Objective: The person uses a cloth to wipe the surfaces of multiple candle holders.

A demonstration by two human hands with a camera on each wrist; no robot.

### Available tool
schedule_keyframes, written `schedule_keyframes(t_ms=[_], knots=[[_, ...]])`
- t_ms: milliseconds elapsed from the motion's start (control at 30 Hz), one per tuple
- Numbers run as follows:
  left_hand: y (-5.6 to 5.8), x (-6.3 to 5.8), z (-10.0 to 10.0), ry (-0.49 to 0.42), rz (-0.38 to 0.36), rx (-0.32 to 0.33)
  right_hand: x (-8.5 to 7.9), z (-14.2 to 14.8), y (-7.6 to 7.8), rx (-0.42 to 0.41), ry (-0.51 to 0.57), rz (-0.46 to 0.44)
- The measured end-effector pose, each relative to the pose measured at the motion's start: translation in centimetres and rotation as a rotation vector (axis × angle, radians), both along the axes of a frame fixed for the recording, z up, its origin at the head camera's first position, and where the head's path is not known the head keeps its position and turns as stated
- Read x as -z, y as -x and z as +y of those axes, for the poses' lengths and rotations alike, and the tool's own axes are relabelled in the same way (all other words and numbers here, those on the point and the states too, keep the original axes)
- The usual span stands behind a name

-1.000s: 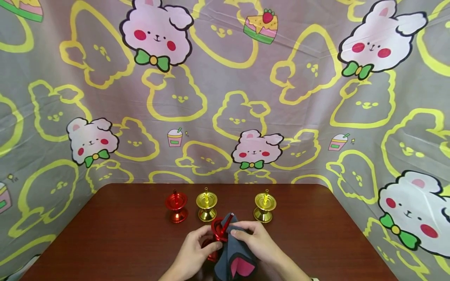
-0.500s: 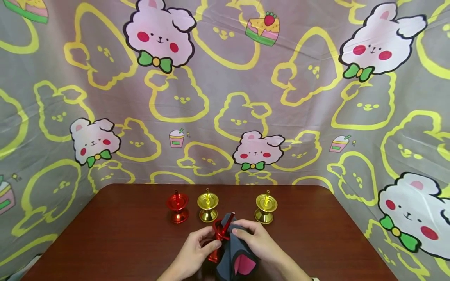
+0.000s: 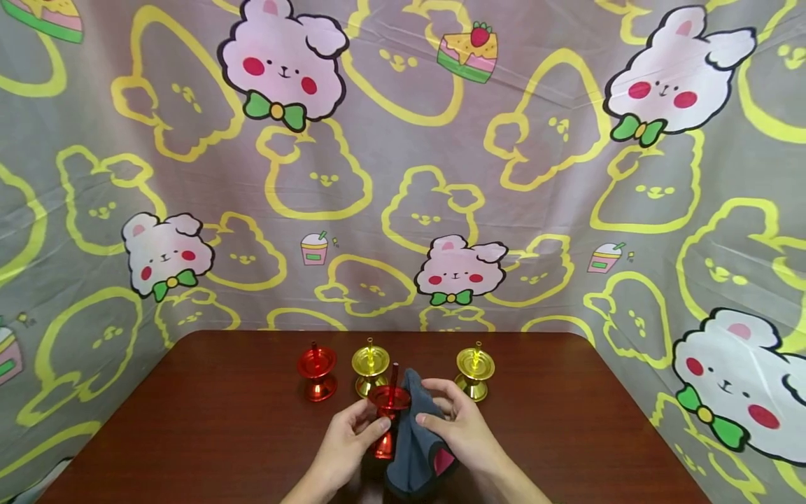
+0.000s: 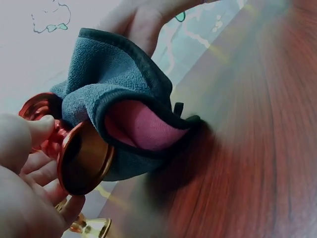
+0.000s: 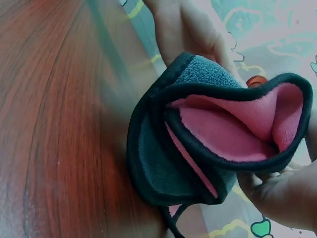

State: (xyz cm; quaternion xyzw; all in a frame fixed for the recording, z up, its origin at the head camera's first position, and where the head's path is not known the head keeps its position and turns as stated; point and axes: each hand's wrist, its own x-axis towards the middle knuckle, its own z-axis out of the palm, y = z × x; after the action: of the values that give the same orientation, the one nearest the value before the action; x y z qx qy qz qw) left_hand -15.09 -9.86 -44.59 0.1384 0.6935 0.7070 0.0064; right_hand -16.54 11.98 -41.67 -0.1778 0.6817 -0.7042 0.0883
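Note:
My left hand [image 3: 346, 434] grips a shiny red candle holder [image 3: 386, 442] by its stem, thumb in front. The holder stands nearly upright above the table, its thin spike pointing up; the left wrist view shows its hollow golden underside [image 4: 88, 158]. A grey-blue cloth [image 3: 412, 448] with pink backing and black edging is bunched in my right hand [image 3: 462, 423], which pinches it between thumb and fingers. The cloth lies against the right side of the holder's dish. In the right wrist view the folded cloth [image 5: 223, 131] hides most of the holder.
Behind the hands, a second red candle holder [image 3: 317, 374] stands on the brown table [image 3: 220, 420], beside a gold one [image 3: 370, 364]. Another gold candle holder [image 3: 475, 367] is farther right. A patterned curtain [image 3: 390, 210] hangs behind the table's far edge.
The red candle holder has turned from a tilt to nearly upright and shifted slightly left. My right hand and the cloth have come off its spike to the side of the dish.

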Motion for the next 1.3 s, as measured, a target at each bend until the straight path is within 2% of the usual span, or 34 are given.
schedule_keyframes(t_ms=[100,200,467,567,833,1133,1300], knots=[[-0.11,-0.08,0.09,-0.025,-0.014,0.000,0.16,-0.06,-0.05,0.022,0.029,-0.040],[-0.19,-0.23,0.17,-0.034,-0.029,0.001,0.26,-0.13,-0.08,0.067,0.011,-0.046],[-0.39,-0.49,0.36,-0.071,-0.051,0.005,0.34,-0.26,0.04,0.206,-0.128,0.019],[-0.38,-0.53,0.39,-0.079,-0.058,0.005,0.31,-0.36,0.09,0.222,-0.141,0.038],[-0.60,-0.60,0.35,-0.073,-0.062,0.005,0.09,-0.63,-0.30,0.109,-0.032,-0.032],[-0.57,-0.89,0.28,-0.001,-0.046,-0.044,-0.12,-0.68,-0.63,0.070,-0.064,-0.035],[-0.59,-0.86,0.26,0.007,-0.046,-0.050,0.09,-0.80,-0.63,0.066,-0.060,-0.040]])
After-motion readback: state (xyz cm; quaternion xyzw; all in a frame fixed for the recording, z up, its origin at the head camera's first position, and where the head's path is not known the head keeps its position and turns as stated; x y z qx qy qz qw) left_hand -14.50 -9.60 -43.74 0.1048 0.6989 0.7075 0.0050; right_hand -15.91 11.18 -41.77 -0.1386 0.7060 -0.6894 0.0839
